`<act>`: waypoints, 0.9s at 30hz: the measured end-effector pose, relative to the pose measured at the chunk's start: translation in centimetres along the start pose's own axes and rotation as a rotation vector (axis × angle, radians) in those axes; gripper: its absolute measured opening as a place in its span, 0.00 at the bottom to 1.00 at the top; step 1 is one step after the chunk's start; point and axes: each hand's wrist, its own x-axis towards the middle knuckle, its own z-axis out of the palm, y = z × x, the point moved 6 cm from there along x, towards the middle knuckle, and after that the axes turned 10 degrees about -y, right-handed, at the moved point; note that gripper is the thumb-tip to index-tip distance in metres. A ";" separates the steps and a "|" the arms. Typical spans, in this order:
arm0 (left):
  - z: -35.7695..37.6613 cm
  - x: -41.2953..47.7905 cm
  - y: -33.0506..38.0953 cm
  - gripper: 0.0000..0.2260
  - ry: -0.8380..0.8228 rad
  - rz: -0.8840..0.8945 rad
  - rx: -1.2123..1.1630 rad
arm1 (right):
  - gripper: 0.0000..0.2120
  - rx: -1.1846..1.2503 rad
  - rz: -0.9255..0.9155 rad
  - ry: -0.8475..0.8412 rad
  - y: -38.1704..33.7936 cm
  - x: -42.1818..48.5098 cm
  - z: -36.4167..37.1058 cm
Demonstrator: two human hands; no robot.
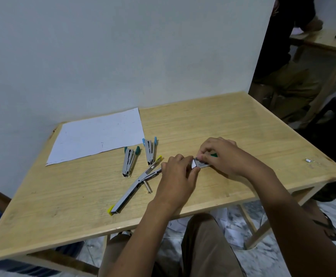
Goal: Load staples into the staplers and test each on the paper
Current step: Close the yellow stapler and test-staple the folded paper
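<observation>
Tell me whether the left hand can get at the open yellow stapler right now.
Probably yes: the yellow stapler lies open right beside the left hand, nothing between, but that hand is pinching the staple box.

Soft, dim indoor light, faint shadows, wide-angle bending at edges, dark right background.

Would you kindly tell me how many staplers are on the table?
3: teal stapler and blue stapler beside the paper, yellow stapler open by the left hand. Another may hide under the right hand.
</observation>
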 end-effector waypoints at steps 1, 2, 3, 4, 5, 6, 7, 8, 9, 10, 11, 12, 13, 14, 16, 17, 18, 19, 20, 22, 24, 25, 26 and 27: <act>-0.1 -0.1 0.1 0.13 0.004 0.005 -0.020 | 0.05 0.025 0.001 0.028 0.1 -0.1 -0.1; -0.2 -0.2 0.2 0.15 0.010 0.008 -0.050 | 0.05 0.059 0.007 0.059 0.0 -0.3 -0.3; -0.5 -0.4 0.3 0.17 0.026 0.015 -0.083 | 0.05 0.110 0.019 0.088 0.0 -0.6 -0.5; -0.8 -0.7 0.3 0.18 0.050 0.023 -0.103 | 0.05 0.171 0.020 0.120 0.0 -0.8 -0.7; -1.3 -1.0 0.2 0.18 0.082 0.031 -0.107 | 0.05 0.222 0.009 0.153 -0.2 -1.0 -1.0; -1.9 -1.4 -0.1 0.18 0.118 0.027 -0.102 | 0.05 0.254 -0.007 0.182 -0.4 -1.3 -1.3; -2.7 -1.9 -0.5 0.18 0.165 0.015 -0.086 | 0.05 0.274 -0.020 0.205 -0.6 -1.5 -1.5; -3.7 -2.3 -1.1 0.18 0.225 -0.007 -0.051 | 0.05 0.289 -0.028 0.221 -0.8 -1.7 -1.7; -4.7 -2.7 -1.7 0.18 0.280 -0.047 0.004 | 0.05 0.304 -0.030 0.233 -1.0 -1.9 -1.9; -5.7 -3.0 -2.5 0.18 0.302 -0.113 0.069 | 0.05 0.319 -0.031 0.244 -1.1 -2.1 -1.8; -6.5 -3.2 -3.4 0.19 0.262 -0.204 0.130 | 0.05 0.345 -0.033 0.256 -1.1 -2.3 -1.7; -6.9 -3.3 -4.4 0.20 0.170 -0.308 0.185 | 0.06 0.386 -0.035 0.270 -1.2 -2.5 -1.5; -7.1 -3.5 -5.2 0.21 0.059 -0.400 0.234 | 0.07 0.433 -0.032 0.281 -1.3 -2.7 -1.2; -7.2 -3.7 -5.8 0.21 -0.036 -0.457 0.275 | 0.07 0.471 -0.033 0.289 -1.4 -2.8 -0.9; -7.3 -3.7 -6.2 0.18 -0.111 -0.466 0.326 | 0.07 0.499 -0.048 0.306 -2.0 -2.9 -0.2; -7.3 -3.6 -6.2 0.16 -0.116 -0.457 0.334 | 0.07 0.503 -0.057 0.309 -2.3 -2.9 0.2; -7.4 -3.3 -6.0 0.15 -0.117 -0.447 0.339 | 0.08 0.510 -0.066 0.306 -2.6 -2.8 0.7; -7.4 -3.2 -5.9 0.14 -0.120 -0.438 0.348 | 0.08 0.517 -0.071 0.297 -2.9 -2.7 1.1; -7.5 -3.0 -5.9 0.14 -0.121 -0.428 0.353 | 0.08 0.523 -0.075 0.288 -3.3 -2.7 1.5; -7.7 -2.8 -6.1 0.14 -0.122 -0.415 0.327 | 0.09 0.526 -0.083 0.279 -4.0 -2.7 2.0; -7.8 -3.0 -6.7 0.14 -0.116 -0.405 0.224 | 0.10 0.528 -0.088 0.280 -4.6 -2.8 2.4; -7.9 -3.1 -6.9 0.13 -0.111 -0.394 0.146 | 0.11 0.535 -0.084 0.280 -4.8 -2.8 2.6; -8.1 -3.2 -6.9 0.12 -0.100 -0.376 0.054 | 0.11 0.550 -0.081 0.280 -5.0 -2.8 2.7; -8.4 -3.4 -6.7 0.11 -0.084 -0.357 -0.051 | 0.11 0.577 -0.080 0.280 -5.3 -2.9 2.9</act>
